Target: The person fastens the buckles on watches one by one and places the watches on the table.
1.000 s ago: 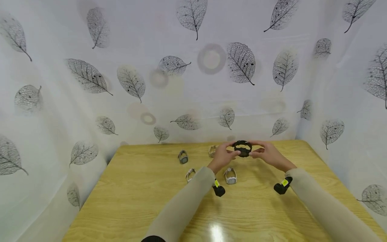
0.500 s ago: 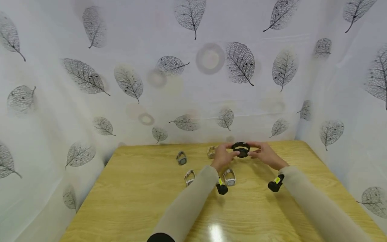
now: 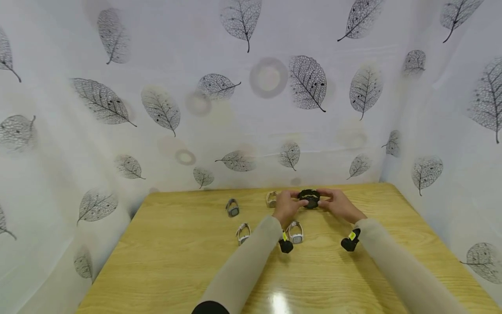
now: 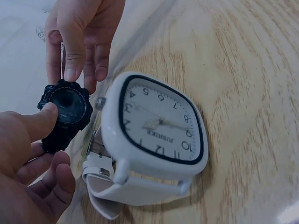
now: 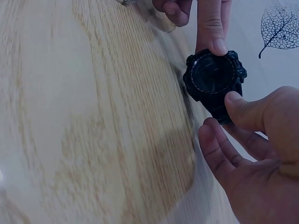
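Observation:
A black digital wristwatch (image 3: 312, 202) with a round face is held between both hands near the table's far side. My left hand (image 3: 287, 206) pinches its left side, thumb on the edge of the face, as the left wrist view shows on the black watch (image 4: 68, 108). From the other side my right hand (image 3: 339, 204) pinches it between thumb and fingers. In the right wrist view the dark face of the watch (image 5: 214, 73) tilts toward the camera, with a thumb at each end. Just below the left hand stands a white square-faced wristwatch (image 3: 296, 233), large in the left wrist view.
A grey watch (image 3: 233, 208) stands at the back left of the wooden table (image 3: 176, 261). Another pale watch (image 3: 243, 234) is partly behind the left sleeve, and a beige watch (image 3: 271, 199) sits beside the left hand. A leaf-patterned curtain (image 3: 243, 131) borders the table.
Both hands have lowered the black watch slightly toward the table, and its band loop looks flatter from the head view. The view has shifted a little; the other watches stay put.

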Demonstrator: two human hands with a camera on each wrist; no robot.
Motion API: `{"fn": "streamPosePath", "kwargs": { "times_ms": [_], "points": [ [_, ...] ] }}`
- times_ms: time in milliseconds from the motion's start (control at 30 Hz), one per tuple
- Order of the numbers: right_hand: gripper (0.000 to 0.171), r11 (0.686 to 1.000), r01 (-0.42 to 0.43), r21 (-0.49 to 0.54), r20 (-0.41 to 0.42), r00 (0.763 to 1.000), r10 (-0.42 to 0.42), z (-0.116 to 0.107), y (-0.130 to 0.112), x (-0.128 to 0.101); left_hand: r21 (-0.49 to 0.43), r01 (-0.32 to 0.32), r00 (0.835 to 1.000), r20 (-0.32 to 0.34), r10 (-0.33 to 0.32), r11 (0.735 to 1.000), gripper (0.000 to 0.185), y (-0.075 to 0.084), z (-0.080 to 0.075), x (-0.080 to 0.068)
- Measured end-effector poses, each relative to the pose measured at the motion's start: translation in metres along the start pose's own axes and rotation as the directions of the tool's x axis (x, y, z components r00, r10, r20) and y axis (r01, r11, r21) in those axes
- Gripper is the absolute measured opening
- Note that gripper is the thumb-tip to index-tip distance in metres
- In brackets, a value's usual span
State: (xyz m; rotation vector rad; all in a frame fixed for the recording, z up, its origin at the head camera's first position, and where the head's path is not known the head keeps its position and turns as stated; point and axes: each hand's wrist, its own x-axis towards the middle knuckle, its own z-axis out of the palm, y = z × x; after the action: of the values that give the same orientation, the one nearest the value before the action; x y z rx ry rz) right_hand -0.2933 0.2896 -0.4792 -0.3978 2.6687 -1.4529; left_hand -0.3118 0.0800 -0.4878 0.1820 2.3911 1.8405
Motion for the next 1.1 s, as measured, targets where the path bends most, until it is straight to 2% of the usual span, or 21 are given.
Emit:
{"fn": "streamPosePath", "kwargs": {
  "times_ms": [200, 400, 700, 833, 1100],
  "points": [
    [0.050, 1.000, -0.006, 0.000, 0.007, 1.000, 0.006, 0.0014, 0.0010, 0.0004, 0.103, -0.035, 0.999, 0.019, 0.033, 0.994, 0.031, 0.0014, -0.0022, -0.0001],
    [0.050, 1.000, 0.001, 0.013, 0.020, 1.000, -0.001, 0.0004, 0.0024, -0.0013, 0.148, -0.056, 0.998, 0.038, 0.051, 0.987, 0.036, 0.0008, -0.0009, 0.0001],
    [0.049, 1.000, 0.004, -0.004, 0.027, 1.000, -0.004, -0.0005, 0.0056, -0.0005, 0.176, -0.063, 0.996, 0.066, 0.052, 0.982, 0.036, -0.0002, -0.0025, 0.0014],
    [0.048, 1.000, 0.010, -0.005, 0.021, 1.000, -0.010, -0.0001, 0.0035, 0.0006, 0.184, -0.070, 0.997, 0.057, 0.061, 0.980, 0.037, 0.0003, -0.0044, 0.0019],
    [0.049, 1.000, 0.001, -0.003, 0.025, 1.000, -0.001, 0.0004, 0.0038, -0.0002, 0.163, -0.018, 0.998, 0.068, 0.007, 0.986, 0.042, -0.0019, -0.0046, 0.0038]
  ]
}}
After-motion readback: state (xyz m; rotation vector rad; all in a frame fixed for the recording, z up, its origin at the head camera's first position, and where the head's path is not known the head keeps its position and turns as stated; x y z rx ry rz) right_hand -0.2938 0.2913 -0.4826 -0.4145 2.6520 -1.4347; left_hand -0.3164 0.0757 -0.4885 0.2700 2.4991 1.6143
